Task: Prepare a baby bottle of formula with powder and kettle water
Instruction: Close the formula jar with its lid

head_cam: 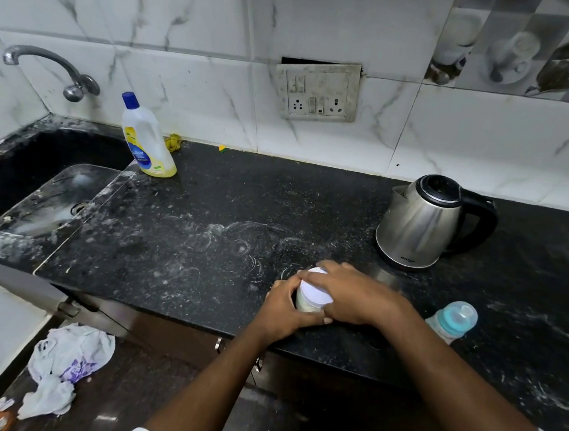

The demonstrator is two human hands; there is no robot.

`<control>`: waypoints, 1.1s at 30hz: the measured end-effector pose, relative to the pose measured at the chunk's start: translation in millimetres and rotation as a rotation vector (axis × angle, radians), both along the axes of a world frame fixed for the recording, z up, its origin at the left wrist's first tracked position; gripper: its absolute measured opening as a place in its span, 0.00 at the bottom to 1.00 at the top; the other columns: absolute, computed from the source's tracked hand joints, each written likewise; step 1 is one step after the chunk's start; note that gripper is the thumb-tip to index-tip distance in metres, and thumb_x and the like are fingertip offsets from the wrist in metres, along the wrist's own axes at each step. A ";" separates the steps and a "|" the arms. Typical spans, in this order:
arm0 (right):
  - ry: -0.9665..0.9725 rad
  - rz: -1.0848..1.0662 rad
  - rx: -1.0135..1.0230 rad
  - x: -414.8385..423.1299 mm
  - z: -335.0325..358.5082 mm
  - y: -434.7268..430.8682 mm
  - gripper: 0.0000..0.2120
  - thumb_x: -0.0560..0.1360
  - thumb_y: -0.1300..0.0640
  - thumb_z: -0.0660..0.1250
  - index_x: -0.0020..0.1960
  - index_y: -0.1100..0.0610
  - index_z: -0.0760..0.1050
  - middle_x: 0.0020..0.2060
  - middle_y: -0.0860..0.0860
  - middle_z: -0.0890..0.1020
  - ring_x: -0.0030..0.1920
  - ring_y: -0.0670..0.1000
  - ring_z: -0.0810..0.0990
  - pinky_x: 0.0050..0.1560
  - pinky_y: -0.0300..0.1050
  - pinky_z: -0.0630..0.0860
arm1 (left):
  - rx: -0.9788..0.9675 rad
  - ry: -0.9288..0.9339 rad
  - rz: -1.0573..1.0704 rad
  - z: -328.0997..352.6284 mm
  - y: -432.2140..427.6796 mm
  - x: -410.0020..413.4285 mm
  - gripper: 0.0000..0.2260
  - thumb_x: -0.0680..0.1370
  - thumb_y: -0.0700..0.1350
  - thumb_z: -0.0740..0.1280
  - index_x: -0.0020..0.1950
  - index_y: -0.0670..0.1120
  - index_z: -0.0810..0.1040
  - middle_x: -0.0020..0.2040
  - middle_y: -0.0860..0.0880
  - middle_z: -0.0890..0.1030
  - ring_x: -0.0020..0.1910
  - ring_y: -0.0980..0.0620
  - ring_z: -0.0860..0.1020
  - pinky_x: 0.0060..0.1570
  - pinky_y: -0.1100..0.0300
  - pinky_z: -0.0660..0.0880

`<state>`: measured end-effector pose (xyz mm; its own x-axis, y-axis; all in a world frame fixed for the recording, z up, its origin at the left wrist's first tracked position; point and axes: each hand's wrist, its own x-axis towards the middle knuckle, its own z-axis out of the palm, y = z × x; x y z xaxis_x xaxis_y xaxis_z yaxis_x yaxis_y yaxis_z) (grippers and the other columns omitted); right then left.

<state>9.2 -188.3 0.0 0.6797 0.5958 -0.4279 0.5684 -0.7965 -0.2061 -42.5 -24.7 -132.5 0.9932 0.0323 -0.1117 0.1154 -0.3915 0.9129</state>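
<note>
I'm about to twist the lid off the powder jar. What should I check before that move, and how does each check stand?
1. Left hand grip on powder jar: ok, fingers curled round its body.
2. Right hand on white lid: ok, fingers curled over its top and rim.
3. Lid already loosened: cannot tell.
4. Baby bottle open for powder: not ok, its teal top is on.
5. Kettle water level: cannot tell, the kettle is closed.
6. Measuring scoop at hand: cannot tell, none in view.
</note>
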 end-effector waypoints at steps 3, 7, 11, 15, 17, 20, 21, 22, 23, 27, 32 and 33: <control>-0.185 -0.092 -0.080 0.0 -4.2 10.5 0.37 0.73 0.31 0.70 0.73 0.51 0.67 0.63 0.56 0.77 0.61 0.60 0.80 0.49 0.51 0.74 | -0.011 0.000 -0.008 1.5 0.1 -0.4 0.41 0.60 0.65 0.86 0.71 0.66 0.76 0.61 0.55 0.83 0.65 0.55 0.79 0.67 0.48 0.79; -0.311 -0.197 -0.115 -1.6 2.1 9.0 0.41 0.74 0.20 0.53 0.60 0.55 0.76 0.56 0.56 0.84 0.57 0.59 0.84 0.45 0.51 0.69 | 0.013 -0.023 -0.012 0.0 0.7 -1.0 0.38 0.62 0.61 0.86 0.70 0.64 0.78 0.62 0.58 0.82 0.66 0.58 0.77 0.69 0.49 0.76; -0.169 -0.091 0.000 -1.8 5.8 -3.6 0.31 0.79 0.35 0.65 0.78 0.44 0.64 0.77 0.55 0.69 0.72 0.60 0.72 0.62 0.55 0.74 | 0.012 -0.015 0.002 -1.1 0.0 -0.2 0.40 0.60 0.63 0.86 0.70 0.66 0.76 0.62 0.54 0.82 0.65 0.56 0.77 0.68 0.50 0.78; -0.127 -0.036 -0.034 -3.0 -6.5 5.7 0.30 0.79 0.37 0.66 0.77 0.46 0.65 0.70 0.56 0.74 0.66 0.61 0.77 0.57 0.52 0.76 | -0.001 -0.014 0.012 -2.3 -1.1 0.7 0.39 0.60 0.65 0.86 0.69 0.66 0.78 0.61 0.53 0.83 0.64 0.55 0.79 0.66 0.48 0.80; -0.309 -0.107 -0.105 1.4 -6.6 11.4 0.33 0.79 0.28 0.57 0.68 0.54 0.73 0.61 0.57 0.82 0.60 0.60 0.82 0.47 0.51 0.71 | 0.010 -0.018 0.009 -1.7 -1.0 0.4 0.36 0.60 0.63 0.87 0.66 0.64 0.79 0.62 0.57 0.83 0.65 0.55 0.80 0.67 0.48 0.79; -0.348 -0.125 -0.050 4.9 -5.2 5.1 0.38 0.76 0.24 0.54 0.67 0.53 0.75 0.62 0.56 0.81 0.61 0.60 0.81 0.50 0.52 0.74 | 0.006 -0.028 0.001 2.3 0.2 0.5 0.36 0.61 0.61 0.87 0.67 0.62 0.80 0.61 0.59 0.84 0.65 0.55 0.80 0.66 0.48 0.79; -0.312 -0.057 -0.004 4.0 -5.4 2.0 0.37 0.75 0.24 0.57 0.72 0.50 0.71 0.66 0.55 0.78 0.63 0.59 0.78 0.53 0.52 0.75 | -0.006 -0.021 -0.007 2.2 1.0 0.7 0.37 0.61 0.60 0.87 0.68 0.62 0.79 0.61 0.57 0.84 0.64 0.56 0.80 0.65 0.49 0.80; -0.259 0.022 0.017 2.2 -7.3 -0.2 0.37 0.75 0.26 0.61 0.77 0.45 0.65 0.70 0.54 0.73 0.65 0.59 0.76 0.56 0.53 0.75 | -0.001 -0.017 -0.007 2.6 0.9 0.6 0.38 0.61 0.60 0.87 0.68 0.63 0.78 0.61 0.55 0.83 0.63 0.56 0.80 0.64 0.50 0.81; -0.221 0.084 0.016 1.1 -11.6 -0.6 0.36 0.76 0.29 0.64 0.79 0.42 0.62 0.70 0.53 0.71 0.65 0.58 0.74 0.58 0.53 0.75 | 0.015 -0.018 0.001 3.7 0.7 0.3 0.38 0.60 0.61 0.87 0.67 0.64 0.78 0.60 0.53 0.82 0.62 0.56 0.79 0.63 0.50 0.81; -0.319 0.075 0.013 -7.0 -32.4 7.4 0.29 0.78 0.35 0.63 0.74 0.45 0.66 0.62 0.57 0.73 0.57 0.62 0.79 0.53 0.55 0.76 | 0.027 -0.036 0.021 0.9 -2.5 -3.1 0.32 0.61 0.57 0.87 0.62 0.66 0.79 0.56 0.53 0.83 0.61 0.55 0.78 0.60 0.52 0.81; -0.385 -0.004 0.034 -12.7 -43.3 14.8 0.25 0.78 0.35 0.60 0.68 0.48 0.72 0.56 0.59 0.76 0.44 0.65 0.84 0.41 0.54 0.78 | 0.036 -0.052 0.061 4.8 -6.9 -5.3 0.30 0.62 0.58 0.83 0.62 0.66 0.78 0.52 0.56 0.83 0.61 0.56 0.74 0.60 0.53 0.78; -0.389 -0.025 0.044 -13.4 -45.8 15.9 0.24 0.79 0.35 0.60 0.68 0.47 0.72 0.56 0.59 0.76 0.44 0.65 0.84 0.40 0.53 0.77 | 0.040 -0.053 0.067 4.3 -8.1 -5.6 0.31 0.62 0.59 0.82 0.63 0.66 0.78 0.53 0.57 0.83 0.61 0.57 0.73 0.61 0.54 0.78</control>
